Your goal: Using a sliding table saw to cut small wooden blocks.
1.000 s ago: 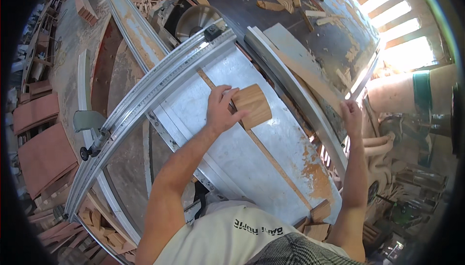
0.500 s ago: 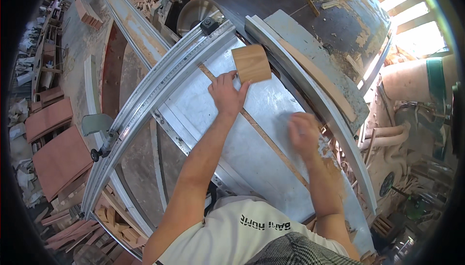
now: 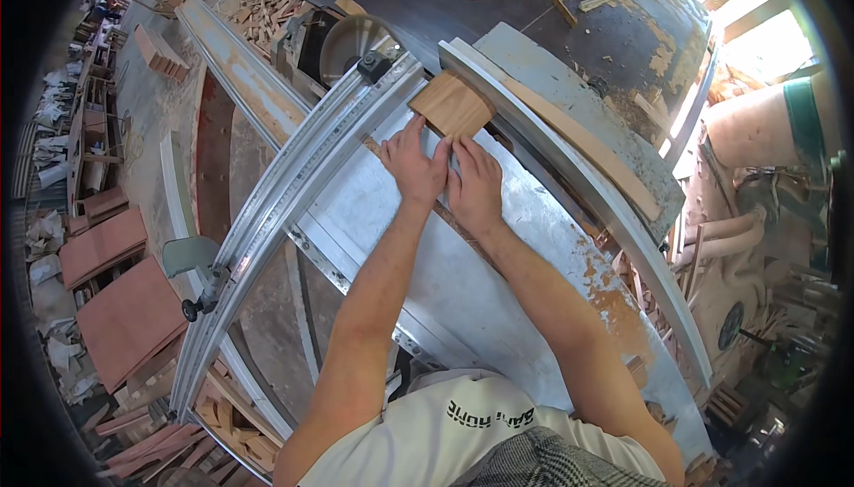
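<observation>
while bare table (image 3: 454,309) lies nearer, left hand (image 3: 415,167) and right hand (image 3: 477,186), unclenched, touch the block's (image 3: 452,104) edge.

Smooth wooden block (image 3: 452,104), glossy metal table (image 3: 427,278)

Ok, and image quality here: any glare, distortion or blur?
All head view: slatted opening, upper right, blown out white; metal fence curved, as fisheye bends straight edges; corners black; soft sheen on the metal table; left hand, right hand and wooden block reasonably clear, no obvious motion blur.
</observation>
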Available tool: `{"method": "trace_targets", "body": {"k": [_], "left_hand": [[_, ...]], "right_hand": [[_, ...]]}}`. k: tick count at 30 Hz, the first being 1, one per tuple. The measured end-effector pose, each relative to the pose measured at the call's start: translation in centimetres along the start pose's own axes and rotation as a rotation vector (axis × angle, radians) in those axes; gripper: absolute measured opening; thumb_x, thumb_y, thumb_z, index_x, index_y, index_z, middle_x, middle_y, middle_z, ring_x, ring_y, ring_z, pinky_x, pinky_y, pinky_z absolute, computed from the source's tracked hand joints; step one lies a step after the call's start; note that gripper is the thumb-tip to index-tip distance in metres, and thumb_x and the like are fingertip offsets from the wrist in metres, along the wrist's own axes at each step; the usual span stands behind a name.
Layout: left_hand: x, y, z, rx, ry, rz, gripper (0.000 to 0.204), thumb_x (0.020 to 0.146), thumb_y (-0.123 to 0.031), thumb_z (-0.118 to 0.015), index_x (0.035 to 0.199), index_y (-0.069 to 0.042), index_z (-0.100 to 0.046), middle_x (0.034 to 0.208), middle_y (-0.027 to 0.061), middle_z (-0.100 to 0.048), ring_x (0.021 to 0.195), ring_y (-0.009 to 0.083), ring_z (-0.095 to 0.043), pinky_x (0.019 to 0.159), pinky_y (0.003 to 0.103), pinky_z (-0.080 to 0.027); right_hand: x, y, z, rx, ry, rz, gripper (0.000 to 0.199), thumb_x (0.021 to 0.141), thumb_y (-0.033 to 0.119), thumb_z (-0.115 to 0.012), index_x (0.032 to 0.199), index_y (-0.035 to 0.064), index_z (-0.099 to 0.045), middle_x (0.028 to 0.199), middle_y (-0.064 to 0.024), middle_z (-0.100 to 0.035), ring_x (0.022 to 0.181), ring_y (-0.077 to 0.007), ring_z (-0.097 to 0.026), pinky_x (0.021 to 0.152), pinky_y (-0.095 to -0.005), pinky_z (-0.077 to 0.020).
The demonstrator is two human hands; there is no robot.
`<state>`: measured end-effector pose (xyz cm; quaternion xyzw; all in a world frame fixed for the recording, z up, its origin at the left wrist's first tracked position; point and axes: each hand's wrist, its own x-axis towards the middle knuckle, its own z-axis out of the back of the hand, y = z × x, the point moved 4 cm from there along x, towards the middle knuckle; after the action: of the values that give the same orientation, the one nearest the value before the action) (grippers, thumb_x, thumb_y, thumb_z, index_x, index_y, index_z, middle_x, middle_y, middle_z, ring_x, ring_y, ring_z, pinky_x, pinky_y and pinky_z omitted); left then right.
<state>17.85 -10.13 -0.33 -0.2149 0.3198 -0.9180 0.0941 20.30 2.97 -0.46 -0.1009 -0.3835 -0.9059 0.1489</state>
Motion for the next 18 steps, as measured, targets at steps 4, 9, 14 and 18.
{"method": "trace_targets", "body": {"k": [4, 9, 14, 18], "left_hand": [[1.0, 1.3, -0.4, -0.088, 0.047, 0.036, 0.061, 0.079, -0.031, -0.082, 0.132, -0.005, -0.065, 0.127, 0.0126, -0.069, 0.117, 0.0323, -0.057, 0.110, 0.046, -0.032], [1.0, 1.3, -0.6, -0.077, -0.083, -0.109, 0.054, 0.079, -0.028, -0.083, 0.125, -0.004, -0.069, 0.115, 0.0178, -0.072, 0.107, 0.0379, -0.062, 0.097, 0.047, -0.044], [1.0, 2.2, -0.4, -0.114, 0.009, 0.021, 0.059, 0.078, -0.031, -0.083, 0.128, -0.004, -0.067, 0.129, 0.0120, -0.069, 0.118, 0.0318, -0.057, 0.110, 0.046, -0.034], [1.7, 0.9, 2.0, 0.005, -0.171, -0.119, 0.066, 0.077, -0.031, -0.086, 0.131, -0.001, -0.063, 0.135, 0.0214, -0.061, 0.123, 0.0396, -0.053, 0.108, 0.050, -0.037]], "right_hand": [[0.7, 0.4, -0.6, -0.054, 0.062, -0.006, 0.059, 0.091, 0.013, -0.065, 0.145, -0.0004, -0.048, 0.151, -0.0194, -0.048, 0.144, -0.0346, -0.041, 0.118, -0.0517, -0.0304], [0.5, 0.7, -0.5, -0.116, 0.068, 0.016, 0.062, 0.091, 0.013, -0.064, 0.147, -0.0041, -0.044, 0.153, -0.0211, -0.045, 0.146, -0.0348, -0.039, 0.119, -0.0518, -0.0288], [1.0, 1.2, -0.8, -0.114, 0.069, 0.016, 0.062, 0.092, 0.015, -0.063, 0.147, -0.0037, -0.044, 0.155, -0.0222, -0.043, 0.147, -0.0354, -0.038, 0.120, -0.0502, -0.0287], [0.8, 0.6, -1.4, -0.207, 0.060, 0.039, 0.060, 0.093, 0.017, -0.063, 0.146, -0.0049, -0.044, 0.156, -0.0228, -0.042, 0.146, -0.0356, -0.039, 0.120, -0.0488, -0.0287]]}}
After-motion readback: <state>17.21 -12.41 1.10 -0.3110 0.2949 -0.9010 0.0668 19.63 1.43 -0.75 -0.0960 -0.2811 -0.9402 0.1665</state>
